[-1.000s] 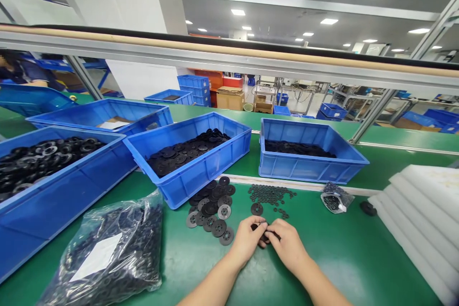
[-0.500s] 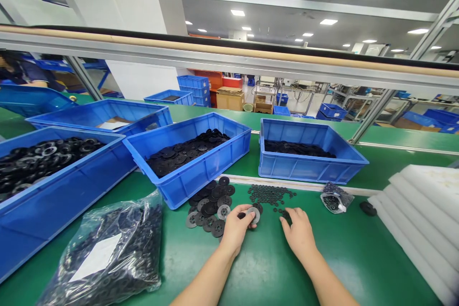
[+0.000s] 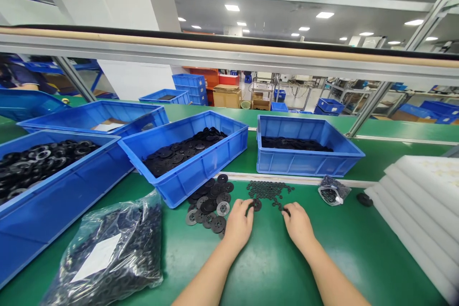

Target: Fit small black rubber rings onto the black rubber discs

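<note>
My left hand [image 3: 241, 224] is closed round a black disc [image 3: 250, 206], seen nearly edge-on between thumb and fingers. Another black disc [image 3: 256, 204] lies flat on the green table just past its fingertips. My right hand [image 3: 297, 222] has its thumb and fingers pinched on something small and dark [image 3: 286, 211], too hidden to name. Just beyond it are small black rings [image 3: 267, 190], spread in a loose patch. A pile of black and grey discs [image 3: 210, 204] lies left of my left hand.
Blue bins of black parts [image 3: 186, 179], [image 3: 297, 165] stand behind the piles. At the left are a larger bin [image 3: 82, 172] and a clear bag of parts [image 3: 118, 248]. A small bag [image 3: 332, 193] and stacked white foam [image 3: 412, 210] are at the right. A person's arm shows far left.
My left hand has turned, and the grey disc face at its fingertips no longer shows. My right hand's fingers have closed into a pinch. The camera view has shifted slightly.
</note>
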`<state>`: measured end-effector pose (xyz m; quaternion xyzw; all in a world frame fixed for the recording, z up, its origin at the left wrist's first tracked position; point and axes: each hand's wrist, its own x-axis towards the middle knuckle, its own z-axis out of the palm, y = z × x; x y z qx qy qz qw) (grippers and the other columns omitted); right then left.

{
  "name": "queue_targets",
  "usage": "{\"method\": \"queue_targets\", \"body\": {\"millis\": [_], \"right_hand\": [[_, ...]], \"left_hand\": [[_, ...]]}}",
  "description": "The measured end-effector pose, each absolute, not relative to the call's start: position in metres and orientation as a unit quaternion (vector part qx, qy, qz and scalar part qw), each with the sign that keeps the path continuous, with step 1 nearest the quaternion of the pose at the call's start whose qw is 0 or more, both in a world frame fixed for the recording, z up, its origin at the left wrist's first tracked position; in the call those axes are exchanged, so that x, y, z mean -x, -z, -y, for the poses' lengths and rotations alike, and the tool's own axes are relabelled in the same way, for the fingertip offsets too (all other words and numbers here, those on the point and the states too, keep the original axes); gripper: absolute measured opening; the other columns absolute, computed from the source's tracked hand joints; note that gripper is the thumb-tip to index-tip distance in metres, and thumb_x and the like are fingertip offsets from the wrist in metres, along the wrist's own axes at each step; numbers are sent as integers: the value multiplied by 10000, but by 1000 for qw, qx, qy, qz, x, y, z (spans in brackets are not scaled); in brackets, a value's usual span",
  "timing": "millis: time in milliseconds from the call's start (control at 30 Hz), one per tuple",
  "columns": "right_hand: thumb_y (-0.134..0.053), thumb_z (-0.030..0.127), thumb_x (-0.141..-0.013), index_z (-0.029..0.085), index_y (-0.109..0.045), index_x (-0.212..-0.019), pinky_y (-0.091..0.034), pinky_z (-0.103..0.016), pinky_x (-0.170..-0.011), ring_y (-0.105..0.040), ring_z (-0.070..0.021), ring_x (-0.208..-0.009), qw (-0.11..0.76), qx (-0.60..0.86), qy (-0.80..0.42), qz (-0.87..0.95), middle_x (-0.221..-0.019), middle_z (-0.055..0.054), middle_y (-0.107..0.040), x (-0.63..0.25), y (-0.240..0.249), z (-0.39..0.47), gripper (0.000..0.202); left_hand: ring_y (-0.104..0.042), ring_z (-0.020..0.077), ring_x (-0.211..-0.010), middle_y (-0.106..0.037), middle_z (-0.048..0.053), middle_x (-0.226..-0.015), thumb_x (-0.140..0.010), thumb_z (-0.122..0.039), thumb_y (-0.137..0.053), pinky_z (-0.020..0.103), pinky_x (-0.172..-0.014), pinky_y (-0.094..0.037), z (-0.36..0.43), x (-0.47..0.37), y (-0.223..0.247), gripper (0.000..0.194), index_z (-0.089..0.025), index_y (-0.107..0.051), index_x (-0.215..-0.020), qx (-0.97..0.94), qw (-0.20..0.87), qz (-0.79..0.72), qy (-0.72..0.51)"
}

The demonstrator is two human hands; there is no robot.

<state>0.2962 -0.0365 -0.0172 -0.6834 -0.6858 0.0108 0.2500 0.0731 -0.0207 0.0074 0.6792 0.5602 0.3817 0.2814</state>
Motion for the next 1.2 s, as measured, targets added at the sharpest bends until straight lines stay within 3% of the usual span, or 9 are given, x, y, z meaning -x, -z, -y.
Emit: {"method": "queue_targets", "body": {"millis": [100, 200, 400, 500, 633, 700, 900, 1067, 1200], "right_hand": [[-589, 178, -864, 170, -705, -962, -484, -315, -825, -641, -229, -881, 223, 708, -65, 667, -932, -90, -660, -295, 8, 38, 153], [-610, 163, -849, 152, -701, -1019, -469, -296, -842, -632, -213, -895, 201, 728, -114, 646, -958, -85, -647, -294, 0, 39, 194], [-601, 149, -871, 174, -708, -979, -452, -281, -858, -619, -211, -941, 195, 733, -119, 640, -955, -81, -652, -293, -5, 39, 154], [-592, 148, -880, 179, -709, -935, -457, -287, -832, -616, -213, -922, 193, 735, -103, 642, -912, -75, -651, -291, -5, 40, 133], [-599, 139, -877, 179, -705, -903, -468, -297, -827, -615, -209, -902, 215, 717, -102, 655, -895, -71, -657, -286, -3, 42, 116], [-609, 128, -870, 182, -699, -883, -475, -306, -833, -616, -205, -886, 238, 698, -107, 667, -884, -66, -659, -281, -1, 44, 106], [-599, 173, -903, 192, -672, -933, -518, -302, -761, -614, -179, -821, 376, 555, -135, 730, -866, -52, -642, -257, -3, 58, 81], [-513, 209, -968, 199, -658, -1001, -530, -323, -777, -610, -183, -848, 436, 478, -127, 752, -895, -67, -640, -246, -10, 67, 149], [-510, 201, -967, 206, -664, -1014, -538, -332, -754, -615, -188, -828, 428, 466, -112, 766, -873, -64, -644, -247, -10, 65, 161]], "left_hand": [[-623, 236, -946, -538, 101, -1076, -913, -276, -545, 342, -794, -508, 26, -81, -8, 359, -230, -618, -1261, -766, 156, -590, -201], [-618, 228, -949, -509, 94, -1086, -917, -293, -570, 311, -773, -497, 32, -88, -8, 383, -248, -598, -1296, -795, 109, -584, -123], [-625, 204, -867, -528, 91, -1166, -901, -313, -592, 311, -733, -489, 34, -83, -7, 130, -218, -643, -974, -797, 128, -568, -161], [-632, 204, -863, -572, 76, -1125, -884, -243, -594, 316, -766, -484, 31, -80, -10, 57, -218, -615, -930, -804, 164, -544, -177], [-628, 241, -959, -585, 98, -1115, -806, -195, -660, 333, -830, -472, 27, -76, -12, 332, -193, -588, -1131, -786, 200, -559, -174], [-624, 249, -947, -589, 91, -1063, -755, -210, -706, 340, -825, -467, 26, -72, -11, 361, -184, -607, -1100, -778, 221, -563, -171], [-566, 171, -668, -570, -16, -697, -740, -336, -698, 286, -648, -428, 26, -72, -9, 214, -207, -528, -765, -669, 377, -550, -329], [-510, 118, -491, -581, -26, -583, -785, -482, -672, 235, -490, -392, 35, -87, -9, 347, -175, -555, -897, -481, 669, -415, -384], [-534, 115, -496, -579, -9, -562, -796, -533, -671, 214, -465, -383, 39, -94, -7, 431, -133, -607, -943, -416, 736, -358, -398]]}}
